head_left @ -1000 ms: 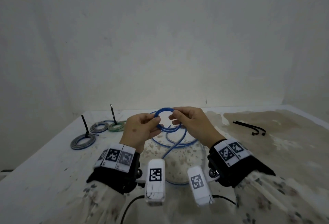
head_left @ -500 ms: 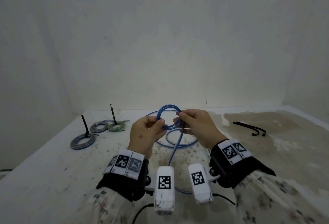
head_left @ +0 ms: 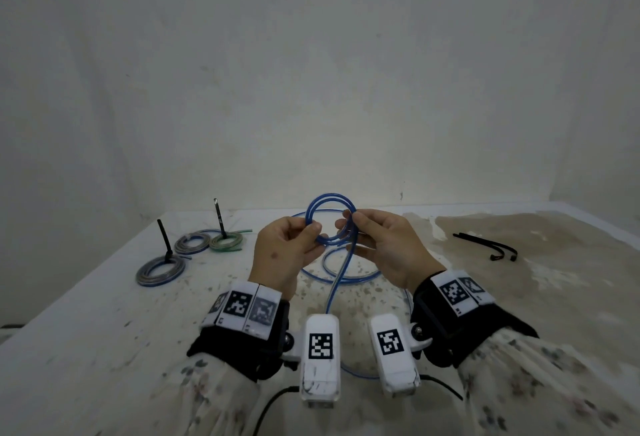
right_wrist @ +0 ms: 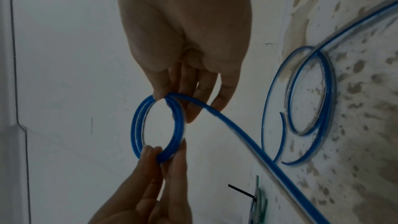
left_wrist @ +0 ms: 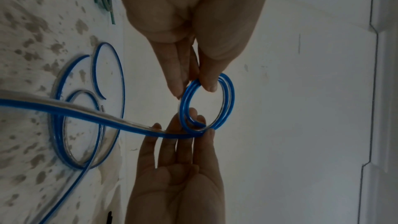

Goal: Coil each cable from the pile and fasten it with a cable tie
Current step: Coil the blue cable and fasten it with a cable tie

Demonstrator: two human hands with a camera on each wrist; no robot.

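A small upright coil of blue cable (head_left: 330, 198) of about two turns hangs between my hands above the table. My left hand (head_left: 311, 233) pinches its lower left side with thumb and fingers; the left wrist view shows that left hand (left_wrist: 193, 88) pinching the coil (left_wrist: 227, 101). My right hand (head_left: 348, 224) pinches the coil's right side, where the free length runs off. In the right wrist view the right hand (right_wrist: 170, 103) holds the coil (right_wrist: 136, 125). The rest of the blue cable (head_left: 346, 276) lies in loose loops on the table and trails toward me.
Three coiled cables, each with a black tie sticking up, lie at the left: one grey-blue (head_left: 161, 271), one grey (head_left: 192, 243), one green (head_left: 227, 241). Loose black cable ties (head_left: 485, 245) lie at the right on the stained white table (head_left: 104, 331). A wall stands close behind.
The coil has turned more upright and gained a turn. Both hands have shifted their pinch along it, and more of the loose cable has been drawn up from the table.
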